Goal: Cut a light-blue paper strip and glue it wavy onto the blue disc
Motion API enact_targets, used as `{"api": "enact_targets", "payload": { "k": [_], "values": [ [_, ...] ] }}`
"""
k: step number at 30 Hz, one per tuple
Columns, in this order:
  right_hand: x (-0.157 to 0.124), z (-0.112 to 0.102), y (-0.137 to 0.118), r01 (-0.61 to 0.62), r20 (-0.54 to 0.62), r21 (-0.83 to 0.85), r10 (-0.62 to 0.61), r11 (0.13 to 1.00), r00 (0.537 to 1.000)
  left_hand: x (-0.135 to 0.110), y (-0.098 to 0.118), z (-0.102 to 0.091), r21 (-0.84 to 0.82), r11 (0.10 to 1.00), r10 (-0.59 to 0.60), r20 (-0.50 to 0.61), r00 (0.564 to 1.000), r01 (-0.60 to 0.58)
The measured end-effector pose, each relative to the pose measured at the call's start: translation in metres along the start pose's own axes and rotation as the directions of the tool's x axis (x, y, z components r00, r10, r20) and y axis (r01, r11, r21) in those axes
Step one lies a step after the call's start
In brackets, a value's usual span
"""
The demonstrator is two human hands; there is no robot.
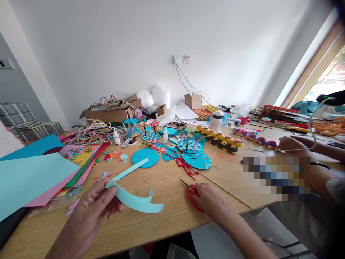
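Light turquoise paper strips are held bunched at one end above the near edge of the wooden table (151, 223). One straight strip (130, 169) slants toward the far edge; a wider curled strip (137, 203) bows rightward, a tip turned up. Red-handled scissors (189, 186), gripped near that edge, point their dark blades toward the far left corner.

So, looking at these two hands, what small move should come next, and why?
Probably move the right hand from the red-handled scissors to the light blue strips and spread them apart. The left hand pinches the light blue strips together, their ends point different ways, and the red-handled scissors sit clear of them.
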State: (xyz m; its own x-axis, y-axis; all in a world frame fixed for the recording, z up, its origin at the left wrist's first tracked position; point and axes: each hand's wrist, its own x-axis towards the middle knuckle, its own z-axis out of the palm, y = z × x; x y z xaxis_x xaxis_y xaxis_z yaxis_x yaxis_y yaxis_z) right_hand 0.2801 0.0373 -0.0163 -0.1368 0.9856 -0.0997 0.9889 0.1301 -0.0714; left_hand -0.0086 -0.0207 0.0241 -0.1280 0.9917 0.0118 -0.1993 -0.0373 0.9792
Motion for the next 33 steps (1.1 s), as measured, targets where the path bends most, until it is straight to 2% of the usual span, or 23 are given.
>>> {"api": "enact_targets", "payload": {
  "k": [5,7,9,11,13,15,17,20,23,27,30,33],
  "values": [
    [0.007,-0.009,0.005,0.004,-0.019,-0.012,-0.004,1.0,1.0,-0.001,0.002,0.005,0.019,1.0,-0.015,0.041,0.999,0.015],
    [0.004,-0.017,0.002,0.092,-0.036,0.033,-0.091,0.995,0.995,0.0,0.003,0.01,0.019,1.0,-0.021,0.05,0.999,0.02],
    [-0.004,-0.026,-0.006,0.244,-0.089,0.174,-0.232,0.954,0.969,0.003,0.001,0.016,0.016,1.0,-0.026,0.066,0.997,0.025],
    [-0.011,-0.032,-0.02,0.397,-0.208,0.476,-0.338,0.785,0.918,0.006,0.0,0.025,0.009,1.0,-0.027,0.092,0.995,0.026],
    [-0.016,-0.035,-0.037,0.461,-0.246,0.658,-0.408,0.596,0.879,0.009,-0.001,0.031,0.0,1.0,-0.015,0.112,0.994,0.015],
    [-0.013,-0.032,-0.052,0.476,-0.241,0.723,-0.464,0.5,0.853,0.013,-0.002,0.035,-0.006,1.0,0.009,0.111,0.994,-0.009],
    [-0.004,-0.026,-0.063,0.431,-0.207,0.774,-0.457,0.465,0.865,0.017,-0.002,0.033,-0.01,0.999,0.031,0.085,0.996,-0.03],
    [0.011,-0.013,-0.068,0.355,-0.105,0.806,-0.476,0.473,0.873,0.024,-0.005,0.025,-0.005,1.0,0.031,0.02,0.999,-0.03],
    [0.022,-0.003,-0.065,0.3,-0.038,0.847,-0.513,0.439,0.858,0.031,-0.011,0.016,0.007,1.0,0.022,-0.039,0.999,-0.022],
    [0.032,-0.001,-0.064,0.239,0.039,0.868,-0.54,0.434,0.841,0.041,-0.015,0.009,0.052,0.999,0.012,-0.087,0.996,-0.008],
    [0.042,-0.007,-0.066,0.233,0.092,0.828,-0.535,0.509,0.84,0.055,-0.013,0.001,0.161,0.987,0.003,-0.075,0.997,0.009],
    [0.052,-0.014,-0.069,0.294,0.105,0.696,-0.498,0.655,0.861,0.074,-0.006,-0.011,0.418,0.908,0.01,0.046,0.999,-0.029]
  ]
}}
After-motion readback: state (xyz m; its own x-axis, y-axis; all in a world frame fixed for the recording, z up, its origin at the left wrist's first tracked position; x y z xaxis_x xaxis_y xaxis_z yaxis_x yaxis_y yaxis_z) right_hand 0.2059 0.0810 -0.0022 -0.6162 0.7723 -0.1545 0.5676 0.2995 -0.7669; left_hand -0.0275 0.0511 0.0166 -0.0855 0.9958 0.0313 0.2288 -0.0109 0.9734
